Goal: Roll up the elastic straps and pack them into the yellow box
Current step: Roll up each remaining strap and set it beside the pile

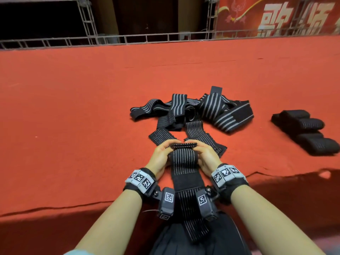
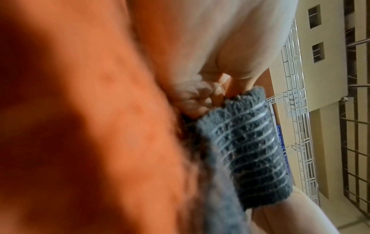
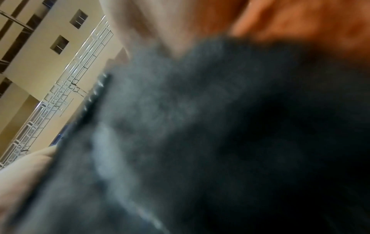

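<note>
Surface: red carpet (image 1: 73, 107), loose straps (image 1: 193, 111) heaped
Room: metal truss (image 1: 128, 37), red banner (image 1: 276, 15)
Hands: left hand (image 1: 161, 153) and right hand (image 1: 204, 153) both grip strap (image 1: 184, 159)

The strap (image 1: 184, 159) held between the hands is black with thin grey lengthwise stripes and a plain black patch partway down its length. The loose straps (image 1: 193, 111) heaped further out on the red carpet (image 1: 73, 107) are black with broader grey stripes, and the rolled straps (image 1: 305, 131) toward the carpet's right edge are black with faint grey lines. Both wrists wear grey bands (image 1: 140, 179) carrying black-and-white square code markers.
</note>
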Demonstrator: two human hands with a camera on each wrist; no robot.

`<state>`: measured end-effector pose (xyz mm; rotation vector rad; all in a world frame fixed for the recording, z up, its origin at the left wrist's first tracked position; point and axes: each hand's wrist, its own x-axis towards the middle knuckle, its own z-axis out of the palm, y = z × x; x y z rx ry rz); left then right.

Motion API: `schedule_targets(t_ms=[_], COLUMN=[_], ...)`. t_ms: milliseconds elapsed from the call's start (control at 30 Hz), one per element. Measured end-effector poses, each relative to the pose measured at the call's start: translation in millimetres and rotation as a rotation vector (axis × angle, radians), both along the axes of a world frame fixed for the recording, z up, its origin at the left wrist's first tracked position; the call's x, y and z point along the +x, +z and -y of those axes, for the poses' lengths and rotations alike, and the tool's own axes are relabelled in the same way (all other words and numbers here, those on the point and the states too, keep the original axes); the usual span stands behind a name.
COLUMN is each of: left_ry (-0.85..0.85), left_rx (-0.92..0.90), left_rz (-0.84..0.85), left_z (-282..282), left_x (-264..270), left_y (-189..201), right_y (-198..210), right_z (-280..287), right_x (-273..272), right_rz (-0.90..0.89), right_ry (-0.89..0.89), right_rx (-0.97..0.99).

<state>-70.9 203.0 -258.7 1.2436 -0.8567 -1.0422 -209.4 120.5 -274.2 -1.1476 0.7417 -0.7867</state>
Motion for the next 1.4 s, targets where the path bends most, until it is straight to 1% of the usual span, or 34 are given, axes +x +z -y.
schedule_targets(t_ms=[200,267,333,400,500,600,733,833,900,1000,1133,1300,1400], left_ry=[0.022,0.017,0.013,0.006,0.000,-0.021,-0.025,-0.016,-0.005,-0.024,-0.036,-0.090,-0.063], left_rx=[0.002,-0.008,-0.012,-0.029,-0.027,-0.031,-0.030,-0.048,-0.061,-0.076,-0.062,-0.043,-0.024], left_rz=[0.006,-0.003,0.032,0.041,-0.026,0.013,0.062,0.107,0.115,0.082,0.028,-0.070,0.008], left_z=[0,-1,0,0,0,-1,-2,0,1,1,-1,-5,-3], left_x=[1,1,1,1,3,4,3,3,2,3,4,4,3], left_y=[-1,-2,-3,-6,-8,-10,-11,-11,-12,-11,-7,-3,-5], right_y=[1,2,-1,-4,-7,-9,-12,-9,-6,-4,0,5,3], right_z=[-3,-5,-4,-3,-1,-2,-1,-3,-3,-3,-6,-8,-7], right_x=[2,3,2,0,-3,-2,2,1,-2,-4,-5,-5,-3], right_rz=[0.051,0.017,0.000,0.033,0.094,0.067,-0.006,-0.005,0.027,0.084,0.072,0.143,0.129], right_ry=[-0.033,-0.019,-0.013,-0.011,-0.011,-0.001,-0.044,-0.030,-0.004,0.007,-0.033,-0.036,-0.035], right_rx=[-0.002,-0.048,-0.103,-0.084,-0.032,-0.050,-0.038,-0.058,-0.048,0.003,-0.001,0.015,0.001])
